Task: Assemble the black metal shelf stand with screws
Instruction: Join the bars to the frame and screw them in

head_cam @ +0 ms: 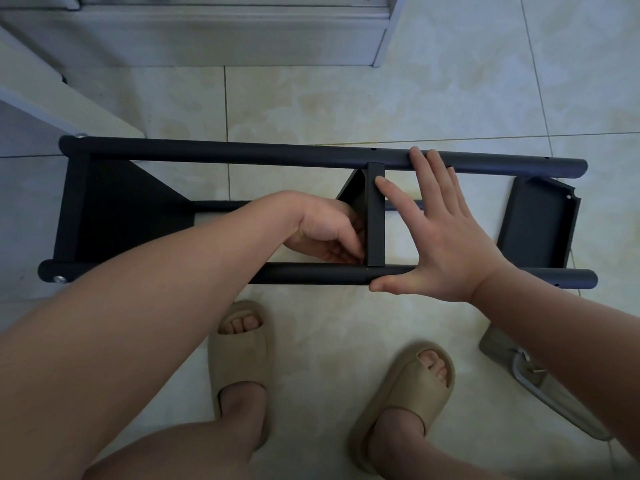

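Across two tubes (242, 154) right hand (440, 237) spreads flat; left hand (325, 230) curls behind one shelf (375, 220), grip unclear.

The fingertips of the left hand (322, 230) vanish behind the middle shelf plate (375, 216); whether they hold anything cannot be told. The right forearm (554, 327) covers part of the plastic bag (496, 345), its metal contents unclear.
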The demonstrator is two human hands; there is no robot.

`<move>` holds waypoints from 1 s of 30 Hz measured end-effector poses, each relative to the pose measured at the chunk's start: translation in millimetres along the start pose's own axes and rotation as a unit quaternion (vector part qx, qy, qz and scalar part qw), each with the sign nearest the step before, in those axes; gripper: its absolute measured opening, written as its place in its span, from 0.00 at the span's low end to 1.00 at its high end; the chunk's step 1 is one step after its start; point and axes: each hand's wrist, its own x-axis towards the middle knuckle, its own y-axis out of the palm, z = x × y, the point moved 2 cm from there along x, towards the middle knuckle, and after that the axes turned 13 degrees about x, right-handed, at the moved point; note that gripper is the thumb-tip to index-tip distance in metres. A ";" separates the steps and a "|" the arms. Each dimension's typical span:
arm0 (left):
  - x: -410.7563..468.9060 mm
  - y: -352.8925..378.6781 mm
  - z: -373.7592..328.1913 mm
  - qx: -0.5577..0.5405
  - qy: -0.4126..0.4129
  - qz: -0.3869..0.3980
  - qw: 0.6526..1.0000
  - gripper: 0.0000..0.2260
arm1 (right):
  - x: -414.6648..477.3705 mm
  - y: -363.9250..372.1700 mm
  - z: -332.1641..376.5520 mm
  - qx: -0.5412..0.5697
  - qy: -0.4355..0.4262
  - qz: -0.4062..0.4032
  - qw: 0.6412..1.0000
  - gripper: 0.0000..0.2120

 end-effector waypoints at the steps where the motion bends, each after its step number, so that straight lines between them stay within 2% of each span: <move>1: -0.2 0.3 0.6 -0.002 0.003 0.001 1.000 0.10 | 0.0 -0.2 0.0 -0.001 0.000 0.000 1.000 0.59; 7: -0.7 -1.6 -1.1 0.018 -0.001 0.008 1.000 0.09 | -0.2 -1.1 0.9 -0.008 0.000 0.004 1.000 0.59; 13: 0.3 -7.3 -5.5 0.104 -0.065 0.016 0.992 0.10 | 0.3 -0.1 0.2 -0.010 -0.002 0.004 1.000 0.59; 17: -0.8 -8.8 -4.4 0.089 -0.077 0.027 0.993 0.06 | 0.6 0.0 -0.1 -0.004 -0.004 -0.002 1.000 0.59; 22: 3.6 -10.3 -5.9 0.088 -0.067 0.001 0.994 0.06 | 0.9 -0.4 -0.5 -0.005 -0.005 -0.003 1.000 0.59; 30: 0.1 -3.7 -2.3 0.041 -0.006 0.005 0.999 0.11 | 0.9 -0.4 0.1 -0.008 -0.001 0.002 1.000 0.59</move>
